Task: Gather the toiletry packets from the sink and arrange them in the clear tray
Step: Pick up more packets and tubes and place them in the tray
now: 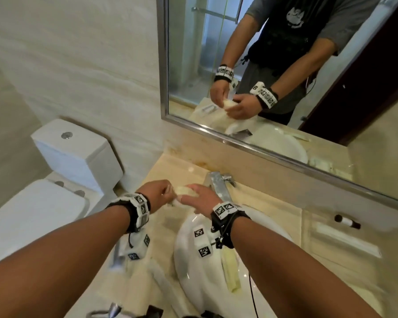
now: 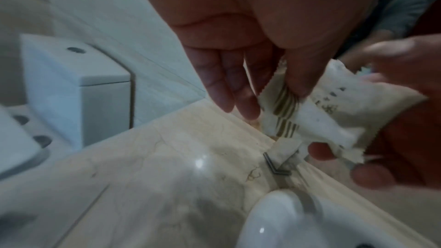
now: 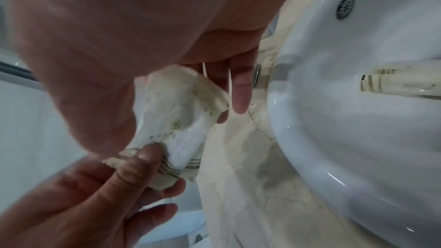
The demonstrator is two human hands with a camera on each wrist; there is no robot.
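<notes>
Head view shows both hands meeting near the faucet: left hand and right hand pinch one packet together above the counter. One long packet still lies in the sink; the clear tray waits at right.

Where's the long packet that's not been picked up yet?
In the head view the long packet lies inside the sink, under the right forearm; the right wrist view shows it against the white bowl wall, below the drain.
</notes>
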